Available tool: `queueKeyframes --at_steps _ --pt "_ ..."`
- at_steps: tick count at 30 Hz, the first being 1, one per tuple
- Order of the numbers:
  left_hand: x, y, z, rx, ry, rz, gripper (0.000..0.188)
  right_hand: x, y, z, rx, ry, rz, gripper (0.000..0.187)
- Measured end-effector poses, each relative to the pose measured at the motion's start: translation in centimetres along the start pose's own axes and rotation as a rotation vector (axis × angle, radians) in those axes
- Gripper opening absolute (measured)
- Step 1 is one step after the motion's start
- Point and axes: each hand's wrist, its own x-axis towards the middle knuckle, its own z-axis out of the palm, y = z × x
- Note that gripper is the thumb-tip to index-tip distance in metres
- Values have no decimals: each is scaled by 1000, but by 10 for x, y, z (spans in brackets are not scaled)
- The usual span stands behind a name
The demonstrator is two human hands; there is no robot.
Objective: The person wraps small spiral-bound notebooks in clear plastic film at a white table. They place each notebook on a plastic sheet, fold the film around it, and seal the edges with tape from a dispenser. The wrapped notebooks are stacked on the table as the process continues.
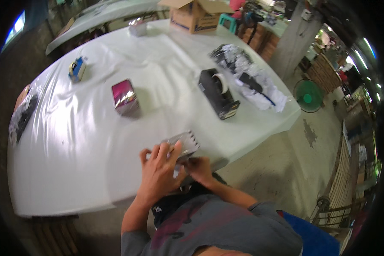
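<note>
Near the front edge of the white-covered table, my left hand lies over a small greyish, shiny box with a row of dark marks along one end. Its fingers are bent across the top, and the thumb reaches down the near side. Against that near side my right hand is closed, its fingers curled in under the box. Whatever those fingers pinch is hidden. Farther off on the table stands another box, wrapped in glossy film with a magenta top.
A black tape dispenser with a pale roll sits to the right, beside crumpled clear plastic with a black handled item on it. A blue tape dispenser is far left. An open cardboard carton and a shiny box stand at the back.
</note>
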Motion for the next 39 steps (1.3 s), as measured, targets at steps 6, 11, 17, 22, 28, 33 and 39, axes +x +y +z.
queueKeyframes --at_steps 6,11,17,22,28,33,39 --pt "39 -6 29 92 94 -81 65 -2 9 -3 -74 16 -504 21" --pt "57 -32 4 -83 -165 -79 73 -5 14 -2 -12 239 -809 35" --pt "99 -65 -33 317 548 -96 70 -4 21 -1 27 228 -879 35" --pt "142 -160 4 418 890 -9 76 -5 24 4 30 173 -876 27" --pt "126 -196 102 284 592 -263 69 -7 38 4 -13 149 -856 24" --pt "120 -185 105 492 702 -569 83 -6 20 0 50 207 -884 34" --pt "116 -218 130 116 865 -541 104 2 7 -1 212 -70 -464 30"
